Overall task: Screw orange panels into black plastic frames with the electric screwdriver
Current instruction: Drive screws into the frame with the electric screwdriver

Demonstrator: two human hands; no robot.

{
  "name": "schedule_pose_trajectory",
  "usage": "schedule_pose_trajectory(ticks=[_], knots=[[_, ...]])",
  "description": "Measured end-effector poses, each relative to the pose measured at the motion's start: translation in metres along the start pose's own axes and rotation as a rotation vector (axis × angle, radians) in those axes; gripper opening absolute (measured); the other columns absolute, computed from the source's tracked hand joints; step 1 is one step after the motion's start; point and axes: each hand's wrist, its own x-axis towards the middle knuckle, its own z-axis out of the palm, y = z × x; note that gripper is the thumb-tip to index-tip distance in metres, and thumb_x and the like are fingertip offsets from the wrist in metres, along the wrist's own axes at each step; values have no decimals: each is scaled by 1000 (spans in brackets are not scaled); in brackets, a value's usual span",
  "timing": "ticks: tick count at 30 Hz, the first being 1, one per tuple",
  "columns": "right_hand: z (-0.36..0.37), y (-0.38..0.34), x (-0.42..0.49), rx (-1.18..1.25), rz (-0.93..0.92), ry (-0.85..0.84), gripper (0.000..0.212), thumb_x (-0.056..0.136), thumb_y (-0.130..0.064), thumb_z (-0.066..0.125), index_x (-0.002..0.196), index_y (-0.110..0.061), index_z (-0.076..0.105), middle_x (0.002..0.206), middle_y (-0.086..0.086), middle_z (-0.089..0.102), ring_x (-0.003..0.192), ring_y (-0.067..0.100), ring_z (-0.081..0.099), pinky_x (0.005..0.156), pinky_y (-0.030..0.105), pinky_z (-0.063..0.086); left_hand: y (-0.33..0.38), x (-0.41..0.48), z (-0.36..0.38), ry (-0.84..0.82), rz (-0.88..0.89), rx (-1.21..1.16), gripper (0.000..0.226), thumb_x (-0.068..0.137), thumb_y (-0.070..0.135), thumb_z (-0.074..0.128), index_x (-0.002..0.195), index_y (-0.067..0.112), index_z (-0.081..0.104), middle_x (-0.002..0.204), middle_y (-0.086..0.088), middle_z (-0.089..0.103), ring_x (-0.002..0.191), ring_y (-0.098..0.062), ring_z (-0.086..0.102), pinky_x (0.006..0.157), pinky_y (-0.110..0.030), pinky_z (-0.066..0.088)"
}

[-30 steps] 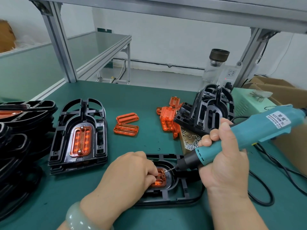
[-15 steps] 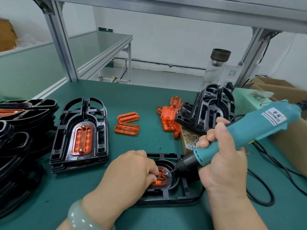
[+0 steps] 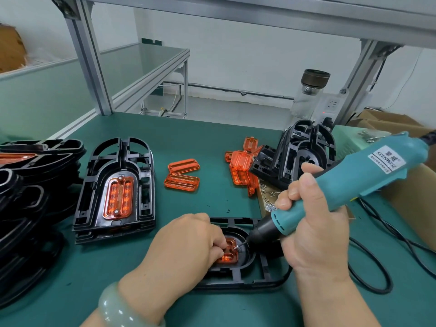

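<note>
Nearest, a frame [image 3: 250,277] is laid flat on the table [image 3: 212,142], and the panel [image 3: 230,254] in its recess is held by the curled fingers of the left hand [image 3: 188,241], while the screwdriver [image 3: 354,182] is gripped firmly in the right hand [image 3: 311,232] with its bit set on a screw [image 3: 236,248] in the panel. Behind the right hand small screws [image 3: 269,197] are kept in a shallow tray [image 3: 261,206], and at the left a stack [image 3: 118,185] of frames is topped by one with a panel fitted. Farther back loose panels [image 3: 182,173] are lying beside leaned frames [image 3: 304,152], and a bottle [image 3: 309,95] is stood whose content cannot be told.
</note>
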Motion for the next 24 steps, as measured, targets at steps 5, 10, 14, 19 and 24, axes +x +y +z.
schedule_pose_trajectory(ticks=[5,10,14,19,24], knots=[[2,-1,0,-18,11,-73,12,82,-18,59,90,-24,65,58,-5,51,49,11,49,51,21,44,0,0,0,-7,-1,13,20,88,43,53,106,43,62,90,15,48,91,-6,46,74,-25,40],[9,-3,4,-77,-10,-170,13,82,-14,57,94,-17,60,55,-4,50,47,13,48,52,23,43,1,1,0,-9,5,22,21,89,43,53,107,43,63,90,15,47,95,-7,48,75,-24,40],[14,-2,6,-106,4,-227,16,79,-13,61,86,-26,68,56,-3,52,47,14,48,52,23,43,2,1,0,0,9,35,23,89,44,52,111,42,61,91,15,46,98,-8,49,77,-24,41],[21,-1,8,-156,2,-330,15,74,-23,69,88,-29,69,60,-5,54,47,14,48,54,26,43,3,0,0,0,19,54,23,90,43,51,111,41,60,89,15,43,97,-7,49,72,-23,38],[25,1,13,-209,65,-384,26,74,-27,69,98,-17,63,58,-4,53,48,16,49,56,27,44,2,-1,-1,11,21,42,24,89,44,52,111,42,61,91,16,46,96,-6,50,74,-22,41]])
